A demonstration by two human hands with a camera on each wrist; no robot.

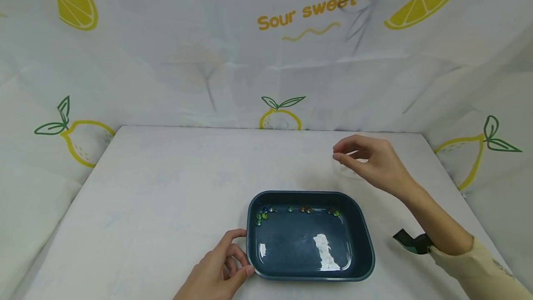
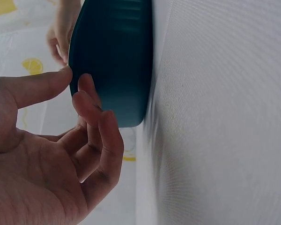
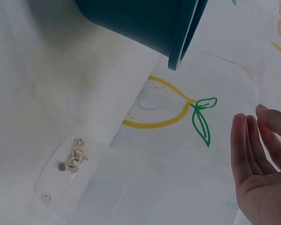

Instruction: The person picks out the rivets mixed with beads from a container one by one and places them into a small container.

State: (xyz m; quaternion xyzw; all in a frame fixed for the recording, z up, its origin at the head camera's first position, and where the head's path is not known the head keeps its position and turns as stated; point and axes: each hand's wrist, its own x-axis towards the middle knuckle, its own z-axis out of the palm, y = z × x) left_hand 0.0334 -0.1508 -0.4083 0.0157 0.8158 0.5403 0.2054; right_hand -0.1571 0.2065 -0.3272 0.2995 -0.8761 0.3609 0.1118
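Note:
A dark teal plastic basin (image 1: 308, 249) stands on the table, with several small glass marbles (image 1: 264, 215) along its inner left and far edges. My left hand (image 1: 222, 265) holds the basin's left side near the front corner. In the left wrist view, its thumb touches the rim and its bent fingers lie by the outer wall. My right hand (image 1: 374, 161) is raised beyond the basin's far right corner, fingertips near the thumb and nothing visible between them. Below it is a clear plastic box (image 3: 91, 187) holding several small metallic pieces (image 3: 74, 158), too small to name.
The white-covered table (image 1: 166, 189) reaches back to a white cloth backdrop (image 1: 166, 27) printed with lemons and lettering. A dark strap end (image 1: 410, 242) sticks out at my right wrist, above the table. Light reflections lie on the basin's floor.

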